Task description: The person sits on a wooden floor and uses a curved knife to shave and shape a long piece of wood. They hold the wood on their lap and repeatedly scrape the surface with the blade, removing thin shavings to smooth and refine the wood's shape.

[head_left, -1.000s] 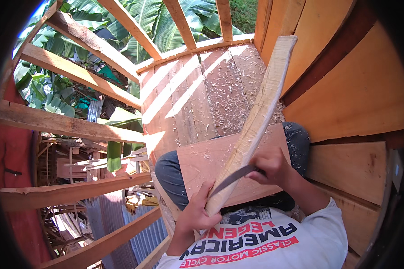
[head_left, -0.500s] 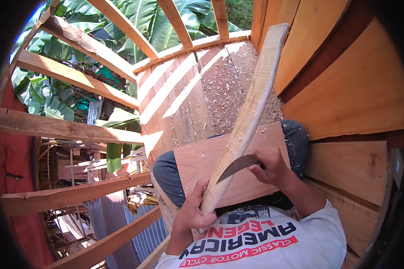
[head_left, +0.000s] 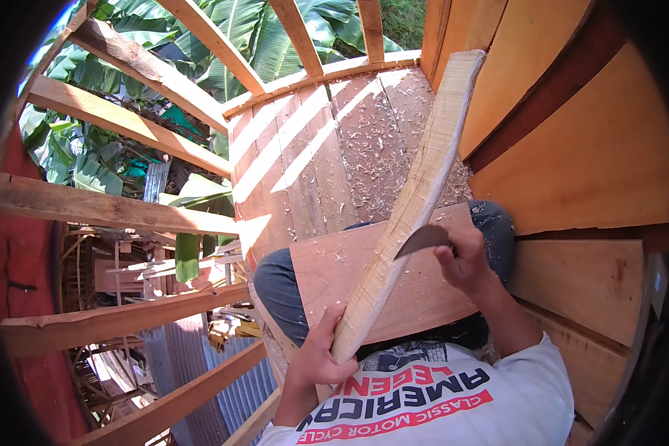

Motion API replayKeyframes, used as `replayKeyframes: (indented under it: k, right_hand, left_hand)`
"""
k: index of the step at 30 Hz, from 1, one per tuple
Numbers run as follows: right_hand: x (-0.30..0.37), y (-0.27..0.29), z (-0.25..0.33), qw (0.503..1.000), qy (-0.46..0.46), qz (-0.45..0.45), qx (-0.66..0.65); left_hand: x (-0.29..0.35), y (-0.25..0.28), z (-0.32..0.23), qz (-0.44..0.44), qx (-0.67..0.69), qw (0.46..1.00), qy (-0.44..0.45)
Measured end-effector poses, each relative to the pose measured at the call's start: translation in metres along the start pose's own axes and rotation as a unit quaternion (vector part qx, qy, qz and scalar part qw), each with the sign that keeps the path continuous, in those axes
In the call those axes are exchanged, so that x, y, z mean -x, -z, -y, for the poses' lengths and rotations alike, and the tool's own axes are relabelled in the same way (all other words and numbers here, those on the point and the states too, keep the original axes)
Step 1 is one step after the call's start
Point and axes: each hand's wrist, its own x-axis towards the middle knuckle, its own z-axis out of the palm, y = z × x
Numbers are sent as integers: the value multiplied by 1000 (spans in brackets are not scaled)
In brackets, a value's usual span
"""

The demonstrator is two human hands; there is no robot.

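Head view: clasping the near end of the pale wood strip in the left grip, slantwise over the reddish board on the lap; clutching the curved knife in the right grip, with its blade at the strip's right edge. Looks like shaving: best keep the blade angle shallow, the left grip well clear. And see black and red lettering, upside down, on the white shirt!

I can make out printing only on the white shirt, below both the left fingers and the right fingers, all upside down to me. Red capitals nearest the left fingers, bigger black capitals next, then a red band with white capitals farthest off. Left ends probably lost in a fold.
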Motion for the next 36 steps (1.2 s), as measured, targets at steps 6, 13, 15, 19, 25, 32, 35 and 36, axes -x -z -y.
replayKeyframes:
  k: [6, 13, 15, 19, 25, 32, 35, 36]
  right_hand:
    - [2, -9, -1, 997, 14, 39, 64]
    - [-10, 11, -6, 978, 48, 0, 201]
    - [2, -1, 10, 976, 113, 71, 171]
    - [-14, 13, -6, 994, -58, -43, 77]
    - [-8, 9, -3, 994, 25, 21, 106]
    - [-1, -1, 16, 984, 121, 80, 108]
    - [-7, 12, -7, 994, -67, -16, 89]
    - [-8, 14, -8, 989, -117, -43, 84]
  left_hand:
    - [-3, 2, -6, -53, -120, 991, -25]
    - [-6, 1, -16, -68, -151, 986, -30]
    - [-12, 2, -18, -67, -152, 986, -32]
    - [-2, 4, -15, -38, -129, 991, -20]
    - [2, -3, -14, -25, -100, 995, 9]
    - [3, -1, -14, -37, -104, 994, -3]
    - [1, 1, -13, -39, -104, 994, 13]
    - [1, -2, -14, -38, -101, 994, 6]
